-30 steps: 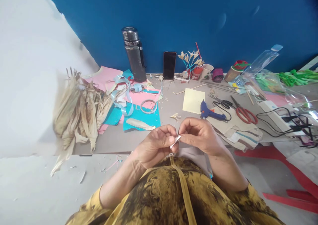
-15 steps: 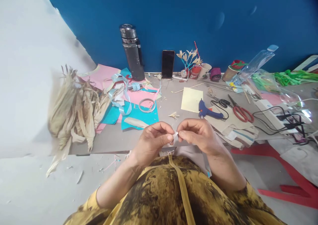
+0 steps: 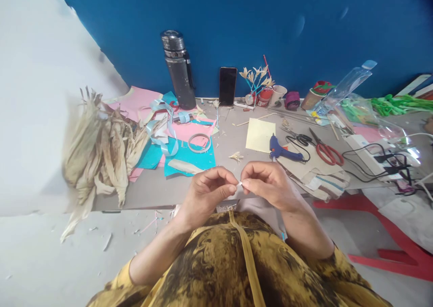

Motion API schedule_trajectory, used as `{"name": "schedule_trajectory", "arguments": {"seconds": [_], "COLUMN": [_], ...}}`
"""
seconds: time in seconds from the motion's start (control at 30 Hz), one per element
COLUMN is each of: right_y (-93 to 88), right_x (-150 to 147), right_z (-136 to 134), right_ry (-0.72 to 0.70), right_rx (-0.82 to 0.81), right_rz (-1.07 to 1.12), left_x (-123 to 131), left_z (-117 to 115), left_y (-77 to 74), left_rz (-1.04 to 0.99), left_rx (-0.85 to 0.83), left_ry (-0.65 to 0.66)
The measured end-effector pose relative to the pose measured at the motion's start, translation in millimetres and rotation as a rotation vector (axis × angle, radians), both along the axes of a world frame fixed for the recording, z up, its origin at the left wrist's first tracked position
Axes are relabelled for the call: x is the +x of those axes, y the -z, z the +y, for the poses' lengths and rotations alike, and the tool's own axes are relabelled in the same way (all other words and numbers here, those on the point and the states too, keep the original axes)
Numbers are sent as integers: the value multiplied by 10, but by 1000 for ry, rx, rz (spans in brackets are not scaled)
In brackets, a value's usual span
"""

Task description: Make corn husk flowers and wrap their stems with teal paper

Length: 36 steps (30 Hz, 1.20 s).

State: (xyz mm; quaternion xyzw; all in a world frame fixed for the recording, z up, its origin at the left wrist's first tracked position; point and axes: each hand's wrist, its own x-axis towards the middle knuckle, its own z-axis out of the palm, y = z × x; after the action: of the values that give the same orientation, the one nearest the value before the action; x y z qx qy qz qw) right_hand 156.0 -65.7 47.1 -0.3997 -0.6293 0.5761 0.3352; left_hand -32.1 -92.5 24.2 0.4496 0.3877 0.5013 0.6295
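Note:
My left hand and my right hand meet in front of my chest, just above the near edge of the grey board. Both pinch a tiny pale strip between thumb and fingertips. Only a sliver of the strip shows between the fingertips. A small dried husk flower lies on the board just beyond my hands. A pale husk piece rests on the teal paper to the left.
A heap of dried corn husks lies at the left. A blue glue gun, red-handled scissors, a yellow sheet and a power strip with cables sit to the right. A flask and phone stand against the blue wall.
My fingertips have closed further over the pale strip, so less of it shows. The view has shifted slightly; my hands stay in the same place.

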Motion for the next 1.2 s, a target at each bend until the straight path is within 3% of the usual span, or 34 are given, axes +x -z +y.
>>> {"name": "schedule_trajectory", "arguments": {"seconds": [0.3,0.67,0.87,1.03,1.2], "right_y": [-7,80,42,42,38], "right_x": [-24,-97,-66,-38,-47], "right_z": [13,-5,-27,-38,-47], "right_ry": [4,-3,1,-7,-3], "right_rx": [-26,-50,-16,-5,12], "right_rz": [-1,104,38,-4,-19], "left_x": [-6,24,-28,-47,-49], "left_z": [24,39,21,-4,-22], "left_y": [58,107,115,66,30], "left_rz": [31,-142,19,251,356], "left_rx": [73,47,125,283,406], "left_ry": [13,114,67,-16,-28]}}
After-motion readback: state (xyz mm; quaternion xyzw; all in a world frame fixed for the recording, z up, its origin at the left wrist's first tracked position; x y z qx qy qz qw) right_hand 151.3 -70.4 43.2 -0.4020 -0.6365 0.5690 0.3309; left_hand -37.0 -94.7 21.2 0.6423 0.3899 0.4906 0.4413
